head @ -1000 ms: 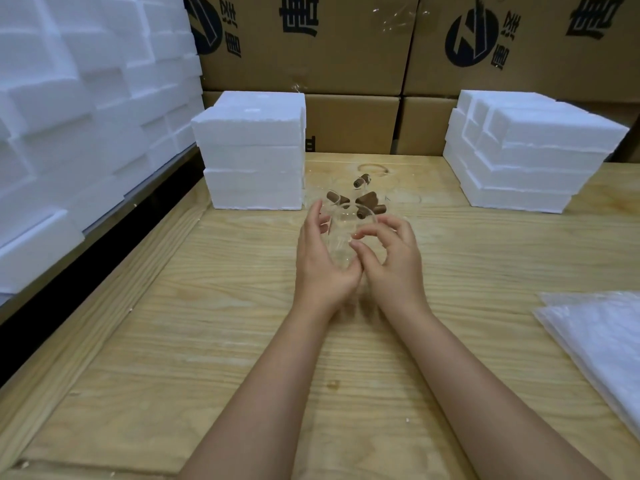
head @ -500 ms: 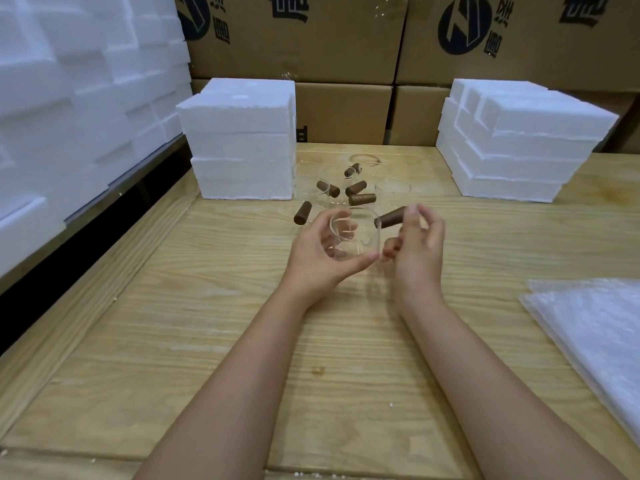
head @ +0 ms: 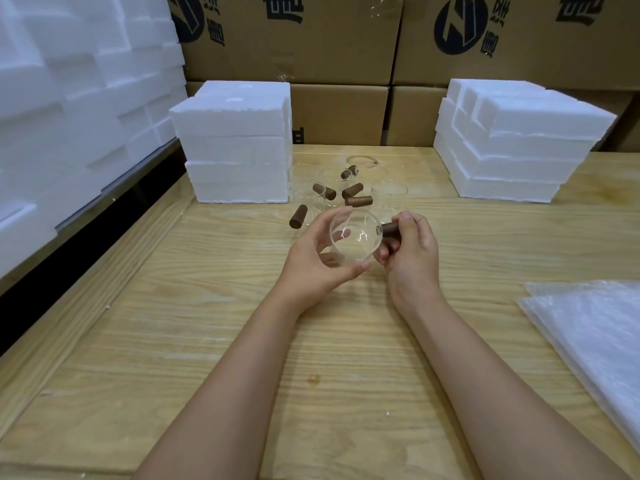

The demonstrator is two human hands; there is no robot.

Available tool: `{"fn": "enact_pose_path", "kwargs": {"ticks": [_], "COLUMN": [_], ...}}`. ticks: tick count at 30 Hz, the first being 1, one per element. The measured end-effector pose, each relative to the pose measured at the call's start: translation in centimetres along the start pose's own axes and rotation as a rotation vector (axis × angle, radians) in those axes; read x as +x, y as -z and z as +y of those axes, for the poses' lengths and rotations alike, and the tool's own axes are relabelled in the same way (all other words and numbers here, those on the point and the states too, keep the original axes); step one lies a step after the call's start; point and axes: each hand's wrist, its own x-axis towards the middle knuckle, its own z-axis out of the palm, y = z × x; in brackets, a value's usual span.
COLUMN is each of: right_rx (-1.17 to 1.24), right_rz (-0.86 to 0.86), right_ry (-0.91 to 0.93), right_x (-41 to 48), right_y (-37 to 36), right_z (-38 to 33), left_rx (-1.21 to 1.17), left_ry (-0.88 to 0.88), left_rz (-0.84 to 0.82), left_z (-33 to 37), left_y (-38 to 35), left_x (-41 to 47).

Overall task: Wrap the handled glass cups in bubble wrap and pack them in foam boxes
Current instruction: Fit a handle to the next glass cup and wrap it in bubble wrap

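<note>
1. Curling fingers (head: 323,221) of left hand (head: 318,261) round glass cup (head: 355,237), pinching its handle (head: 391,229) with right hand (head: 414,252), over table (head: 207,306) at twelve o'clock.
2. Risking dropping slick glass while reaching bubble wrap (head: 588,334) at four o'clock.

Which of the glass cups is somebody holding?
The cup nearest the camera: the left hand cradles its glass and the right hand grips its brown handle. The other cups stand untouched on the table.

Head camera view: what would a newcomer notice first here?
The left hand and right hand hold a clear glass cup with a brown cylindrical handle over the pale wooden table. More such cups sit behind it between two stacks of white foam boxes; clear bubble wrap sheets lie at right.
</note>
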Motion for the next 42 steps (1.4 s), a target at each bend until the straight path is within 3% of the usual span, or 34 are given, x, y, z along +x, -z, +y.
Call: {"fn": "enact_pose_path", "kwargs": {"ticks": [6,15,21,25,33,42], "right_rx": [-0.027,-0.252,-0.161,-0.096,-0.342,-0.330], "right_rz": [0.011,0.040,0.055,-0.065,-0.362,-0.649], "right_ry": [0.030,0.112,0.029,-0.021,0.009,-0.064], "right_x": [0.0,-1.1,-1.7,-1.8,-1.7,-1.2], "right_y": [-0.1,-0.5,-1.1,-1.2,-0.2,1.1], "right_z": [0.2,0.7,1.2,1.1,0.8,-0.5], "left_rx": [0.014,0.059,0.166,0.194,0.144,0.019], "left_ry": [-0.007,-0.049,-0.115,-0.137,-0.100,-0.052], "left_rz": [-0.010,0.000,0.011,0.023,0.031,0.035], "left_z": [-0.1,-0.1,0.0,-0.1,-0.6,-0.3], "left_y": [0.1,0.0,-0.3,-0.5,-0.2,0.3], "left_x": [0.2,0.2,0.0,0.1,0.3,0.2]}}
